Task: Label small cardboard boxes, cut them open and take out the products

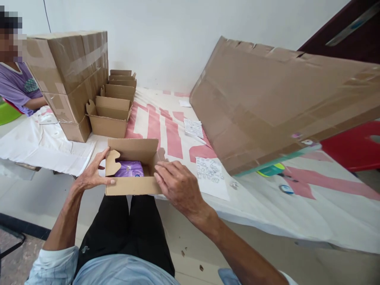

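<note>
An opened cardboard box point(132, 187) is held over my lap at the table's front edge. Inside it lies a purple package point(128, 168), partly covered by a folded-in side flap point(112, 163). My left hand point(94, 171) grips the left end of the box, thumb at the front and fingers behind. At the right end, my right hand point(178, 184) has its fingers bent over the rim and right flap, closed on the box. Its thumb is mostly hidden.
Several open cardboard boxes point(108, 124) stand in a row beside stacked taped cartons point(71, 71). A large cardboard panel point(267, 103) leans at the right. Printed sheets point(210, 174) and a small blue-white roll point(286, 189) lie on the table cloth point(252, 204). A person in purple point(14, 85) sits at far left.
</note>
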Demonstrator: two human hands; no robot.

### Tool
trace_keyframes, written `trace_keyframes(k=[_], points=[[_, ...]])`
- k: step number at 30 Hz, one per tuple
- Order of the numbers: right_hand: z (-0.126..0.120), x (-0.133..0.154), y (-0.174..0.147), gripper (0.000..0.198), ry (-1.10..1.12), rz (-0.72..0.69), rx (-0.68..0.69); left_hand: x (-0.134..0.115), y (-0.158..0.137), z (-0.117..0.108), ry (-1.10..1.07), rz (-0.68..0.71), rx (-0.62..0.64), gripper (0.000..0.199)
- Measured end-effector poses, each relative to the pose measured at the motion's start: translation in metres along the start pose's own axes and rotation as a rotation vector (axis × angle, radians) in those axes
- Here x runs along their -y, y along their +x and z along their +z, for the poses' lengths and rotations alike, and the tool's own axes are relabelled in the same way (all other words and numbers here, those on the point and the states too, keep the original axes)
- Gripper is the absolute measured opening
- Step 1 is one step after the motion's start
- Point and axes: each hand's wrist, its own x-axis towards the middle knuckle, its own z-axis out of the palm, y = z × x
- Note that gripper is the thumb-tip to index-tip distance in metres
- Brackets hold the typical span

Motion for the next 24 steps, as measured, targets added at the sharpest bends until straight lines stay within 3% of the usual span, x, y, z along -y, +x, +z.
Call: trace_keyframes(k=[2, 6, 12, 16, 20, 24], points=[[-0.005, -0.006, 0.009, 0.02, -0.071, 0.047, 0.129, 0.001, -0.001, 0.001, 0.006, 0.002, -0.004, 0.127], [-0.006, -0.006, 0.044, 0.014, -0.123, 0.092, 0.514, -0.002, -0.005, 0.006, -0.009, 0.003, -0.02, 0.122], [0.017, 0.005, 0.095, 0.02, -0.049, -0.062, 0.852, 0.002, -0.009, 0.013, -0.053, 0.018, -0.057, 0.121], [0.034, 0.005, 0.11, 0.029, -0.072, -0.126, 0.953, 0.008, -0.01, 0.016, -0.071, 0.022, -0.065, 0.121], [0.045, 0.004, 0.11, 0.036, -0.088, -0.16, 0.949, 0.01, -0.011, 0.017, -0.097, 0.04, -0.069, 0.117], [0.047, 0.003, 0.105, 0.021, -0.078, -0.179, 0.894, 0.018, -0.013, 0.02, -0.158, 0.06, -0.063, 0.117]])
